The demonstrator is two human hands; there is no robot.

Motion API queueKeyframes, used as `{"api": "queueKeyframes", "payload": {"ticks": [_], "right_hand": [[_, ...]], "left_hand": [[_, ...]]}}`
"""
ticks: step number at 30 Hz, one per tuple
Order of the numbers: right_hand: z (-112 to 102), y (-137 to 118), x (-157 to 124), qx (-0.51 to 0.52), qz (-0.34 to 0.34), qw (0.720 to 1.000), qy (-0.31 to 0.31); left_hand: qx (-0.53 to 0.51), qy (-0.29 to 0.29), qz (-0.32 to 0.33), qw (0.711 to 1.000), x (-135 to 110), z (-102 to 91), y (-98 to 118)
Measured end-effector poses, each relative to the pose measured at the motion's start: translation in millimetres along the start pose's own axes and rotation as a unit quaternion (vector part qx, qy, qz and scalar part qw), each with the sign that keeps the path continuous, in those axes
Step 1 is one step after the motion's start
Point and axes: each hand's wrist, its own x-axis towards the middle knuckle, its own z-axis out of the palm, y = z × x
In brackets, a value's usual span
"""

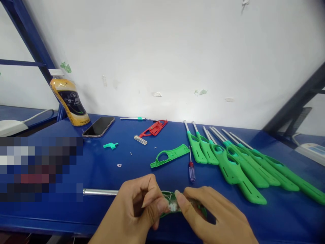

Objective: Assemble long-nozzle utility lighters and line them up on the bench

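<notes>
Both my hands meet at the near edge of the blue table (127,176). My left hand (137,206) and my right hand (210,213) are each closed on a green lighter body (169,200), with a small white part pinched between thumbs and fingertips. A metal tube (100,192) sticks out to the left from behind my left hand. Just beyond my hands lie a green half-shell (170,155) and a small screwdriver (191,166).
Several assembled green long-nosed lighters (241,162) lie in a row at right. Farther back are a red shell (154,128), a phone (99,126), a yellow bottle (68,100), a small teal trigger (110,145) and tiny loose parts. A blurred patch covers the left.
</notes>
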Motion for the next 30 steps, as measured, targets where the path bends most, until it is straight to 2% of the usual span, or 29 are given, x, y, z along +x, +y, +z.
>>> {"api": "queueKeyframes", "payload": {"ticks": [6,8,10,13,17,20,22,26,30], "right_hand": [[5.4,-12.7,7.4,-0.015,0.067,0.997,0.018],[3.9,-10.1,11.0,-0.009,0.041,0.999,0.006],[1.6,-4.5,13.2,0.001,-0.024,1.0,0.002],[1.0,3.6,11.2,0.009,-0.06,0.998,0.012],[4.8,7.7,2.3,0.003,0.026,1.0,0.0],[6.6,8.0,-1.1,0.005,0.069,0.997,-0.034],[7.3,8.0,-0.5,0.006,0.063,0.997,-0.048],[8.6,8.5,2.6,-0.004,0.02,0.998,-0.052],[11.3,10.0,3.2,0.01,0.007,0.998,-0.066]], "left_hand": [[0.02,-0.009,0.007,1.0,-0.3,-5.2,-1.6],[0.033,-0.006,0.012,0.999,0.1,-5.6,-0.9],[0.048,0.003,0.029,0.998,0.9,-4.9,-0.2],[0.102,0.036,0.097,0.989,3.7,-3.7,-2.8],[0.252,0.074,0.218,0.94,11.2,-5.6,-14.5],[0.331,0.067,0.29,0.895,16.8,-8.6,-22.0],[0.355,0.058,0.306,0.881,18.3,-10.5,-24.1],[0.382,0.041,0.302,0.872,13.6,-14.3,-22.7],[0.423,0.039,0.32,0.847,5.0,-16.9,-23.8]]}}
